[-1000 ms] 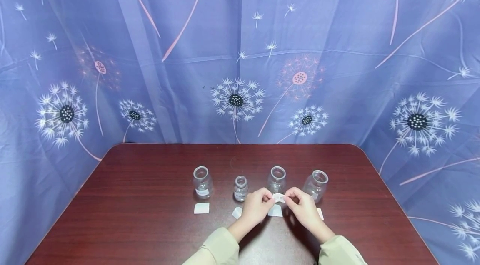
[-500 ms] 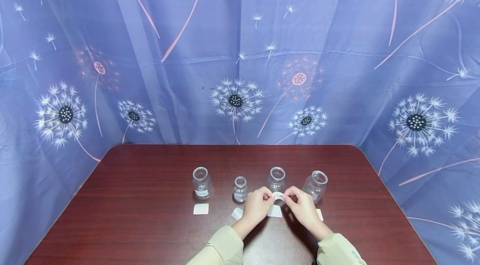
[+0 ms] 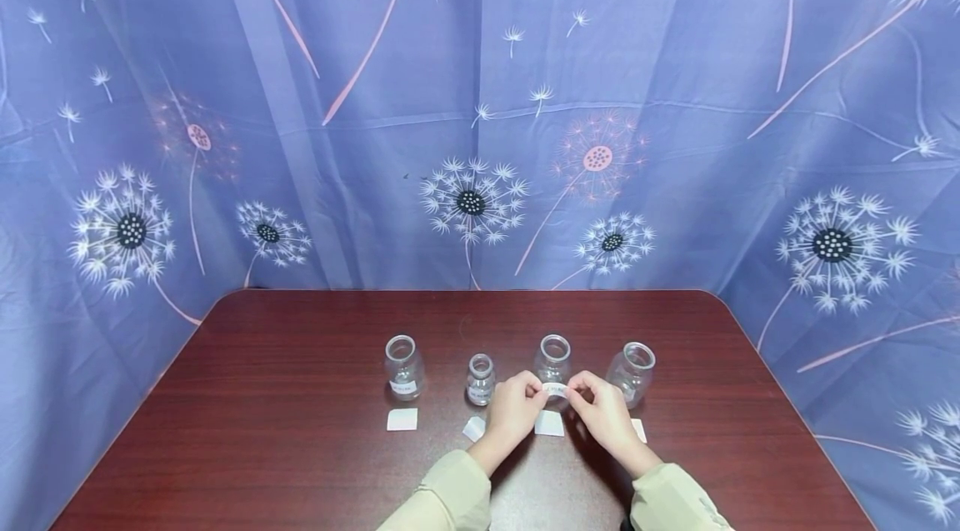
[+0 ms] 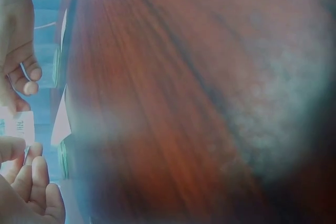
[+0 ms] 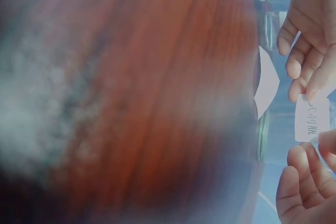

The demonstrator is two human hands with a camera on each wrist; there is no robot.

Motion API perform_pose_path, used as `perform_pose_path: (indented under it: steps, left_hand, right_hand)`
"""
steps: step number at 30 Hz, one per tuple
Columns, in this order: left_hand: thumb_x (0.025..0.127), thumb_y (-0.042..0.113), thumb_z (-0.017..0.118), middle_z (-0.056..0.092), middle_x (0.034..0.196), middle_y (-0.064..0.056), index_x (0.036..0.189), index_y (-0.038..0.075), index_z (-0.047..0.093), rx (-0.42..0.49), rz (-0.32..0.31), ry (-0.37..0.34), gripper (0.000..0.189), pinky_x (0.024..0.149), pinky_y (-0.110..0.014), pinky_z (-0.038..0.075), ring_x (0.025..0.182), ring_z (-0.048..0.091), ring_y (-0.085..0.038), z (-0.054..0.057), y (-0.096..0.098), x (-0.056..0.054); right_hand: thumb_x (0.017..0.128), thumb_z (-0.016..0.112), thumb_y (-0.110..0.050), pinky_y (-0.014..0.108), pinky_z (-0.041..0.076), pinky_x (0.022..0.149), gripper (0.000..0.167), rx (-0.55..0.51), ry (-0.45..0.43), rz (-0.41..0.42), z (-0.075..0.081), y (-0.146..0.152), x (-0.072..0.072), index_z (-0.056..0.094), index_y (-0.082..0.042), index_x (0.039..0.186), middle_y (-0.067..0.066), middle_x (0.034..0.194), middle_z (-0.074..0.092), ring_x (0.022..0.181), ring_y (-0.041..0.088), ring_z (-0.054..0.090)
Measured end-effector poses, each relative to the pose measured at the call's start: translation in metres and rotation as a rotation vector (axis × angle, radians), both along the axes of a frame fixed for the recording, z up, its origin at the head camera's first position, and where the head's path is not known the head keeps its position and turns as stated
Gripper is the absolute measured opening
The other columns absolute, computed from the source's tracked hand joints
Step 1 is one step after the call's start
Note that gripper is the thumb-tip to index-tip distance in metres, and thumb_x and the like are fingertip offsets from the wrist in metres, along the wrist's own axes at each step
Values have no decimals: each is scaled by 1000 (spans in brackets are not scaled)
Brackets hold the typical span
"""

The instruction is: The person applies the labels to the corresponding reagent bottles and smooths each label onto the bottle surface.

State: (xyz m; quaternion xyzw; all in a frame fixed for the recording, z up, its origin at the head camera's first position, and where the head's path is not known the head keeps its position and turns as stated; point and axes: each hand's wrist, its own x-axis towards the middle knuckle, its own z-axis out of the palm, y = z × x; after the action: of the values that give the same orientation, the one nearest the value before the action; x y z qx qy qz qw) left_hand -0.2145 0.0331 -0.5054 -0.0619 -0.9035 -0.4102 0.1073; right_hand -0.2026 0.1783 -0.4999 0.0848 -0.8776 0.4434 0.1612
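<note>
A small white printed label (image 3: 555, 390) is held between both hands, bowed into an arch in the head view. My left hand (image 3: 515, 406) pinches one end between thumb and fingertips, and my right hand (image 3: 604, 413) pinches the other. Right behind the label stands a glass jar (image 3: 553, 354), whose lower front it overlaps in this view. Dark lettering shows on the label (image 5: 312, 118) in the right wrist view. On the table below the hands lies a white paper piece (image 3: 549, 424).
To the left stand a labelled glass jar (image 3: 404, 364) and a smaller labelled jar (image 3: 481, 381); another jar (image 3: 633, 368) is at the right. White paper pieces lie in front, including one at left (image 3: 402, 419). A patterned blue curtain (image 3: 360, 206) surrounds the dark red table (image 3: 285, 431).
Both hands have shifted slightly toward the jar, carrying the label with them. The label has tilted, and its arch lies closer against the jar's front in the head view.
</note>
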Motion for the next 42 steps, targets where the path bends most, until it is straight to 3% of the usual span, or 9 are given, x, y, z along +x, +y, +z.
perform_pose_path:
  steps: [9,15,20,31,42]
  left_hand:
    - [69,21,67,61,58,11,67,18,60,8,33,5,8,48,-17,34,49,48,1,1,0,-1]
    - [70,21,67,60,58,12,68,19,60,-4,42,-10,8,47,-17,33,49,47,1,2,-1,0]
    - [70,21,67,61,59,12,68,19,61,-18,53,-6,6,46,-17,33,49,48,0,2,-1,1]
    - [69,19,66,65,63,10,73,17,59,-39,33,77,8,48,-17,36,53,55,-1,1,-3,3]
    - [70,18,67,69,74,2,84,14,58,-93,1,105,17,50,-20,41,59,61,-6,4,-10,7]
  right_hand:
    - [73,61,1,19,40,45,9,-47,-85,11,-1,2,0,60,-6,79,6,63,61,35,6,47]
    - [74,61,1,19,42,50,11,-46,-107,15,1,3,1,61,-5,83,9,65,63,42,12,53]
    - [73,61,3,18,42,50,13,-38,-111,6,1,2,1,62,-4,85,8,64,63,46,10,55]
    - [71,63,0,19,43,53,24,35,-108,-31,7,0,4,62,0,95,3,66,63,52,2,53]
    - [68,68,-1,23,47,58,48,78,-91,-38,15,-1,-5,50,1,112,17,97,60,66,15,58]
